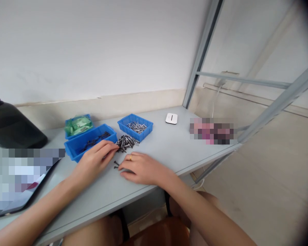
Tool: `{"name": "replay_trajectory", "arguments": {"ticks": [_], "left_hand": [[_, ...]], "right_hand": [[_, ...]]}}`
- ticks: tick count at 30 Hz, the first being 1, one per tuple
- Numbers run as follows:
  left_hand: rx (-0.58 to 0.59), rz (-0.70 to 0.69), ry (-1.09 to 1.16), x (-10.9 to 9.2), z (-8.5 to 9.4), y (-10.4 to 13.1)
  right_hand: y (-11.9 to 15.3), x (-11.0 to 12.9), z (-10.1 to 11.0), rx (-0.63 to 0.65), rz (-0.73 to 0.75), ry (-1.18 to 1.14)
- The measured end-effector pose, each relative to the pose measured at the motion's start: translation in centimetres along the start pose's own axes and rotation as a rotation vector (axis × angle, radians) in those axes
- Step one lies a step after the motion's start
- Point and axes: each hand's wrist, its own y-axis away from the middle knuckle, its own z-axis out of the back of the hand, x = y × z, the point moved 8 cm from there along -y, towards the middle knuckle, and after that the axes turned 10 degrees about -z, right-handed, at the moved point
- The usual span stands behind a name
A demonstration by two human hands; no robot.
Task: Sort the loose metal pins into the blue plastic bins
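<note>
A loose pile of dark and silver screws [128, 141] lies on the grey table. My left hand [99, 155] is at the pile's left edge, its fingers pressed together at the screws; what they pinch is too small to make out. My right hand [140, 167] rests on the table in front of the pile, fingers apart, beside a couple of dark screws [116, 163]. Dark screws also lie in the long blue bin [73, 150] behind my left hand. Silver screws fill part of another blue bin [145, 135] behind the pile.
A blue bin with a green bag [78, 125] stands at the back left. A white square device [171, 118] lies at the back right. Left are a black object [15, 121] and a blurred screen. Grey table [166, 150] meets a metal frame [279, 99] at right.
</note>
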Motion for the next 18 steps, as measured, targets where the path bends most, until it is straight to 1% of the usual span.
{"name": "replay_trajectory", "arguments": {"ticks": [3,5,9,12,15,18], "left_hand": [[-0.015,-0.038,0.003,-0.4,0.1,0.0],[-0.035,-0.059,0.001,-0.5,0.2,-0.1],[-0.065,-0.07,-0.007,-0.5,0.5,-0.2],[-0.048,-0.085,-0.007,-0.5,0.4,-0.2],[-0.003,-0.11,0.007,-0.6,0.0,-0.1],[0.023,-0.119,0.03,-0.8,-0.3,0.0]], "right_hand": [[-0.9,1.1,-0.8,-0.003,0.042,0.091],[-1.5,1.2,-1.1,-0.037,0.006,0.149],[-2.3,0.3,-1.2,-0.105,-0.13,0.194],[-2.2,-0.6,-0.9,-0.128,-0.212,0.196],[-1.8,-1.2,-0.5,-0.136,-0.248,0.188],[-1.1,-1.7,0.3,-0.156,-0.271,0.131]]}}
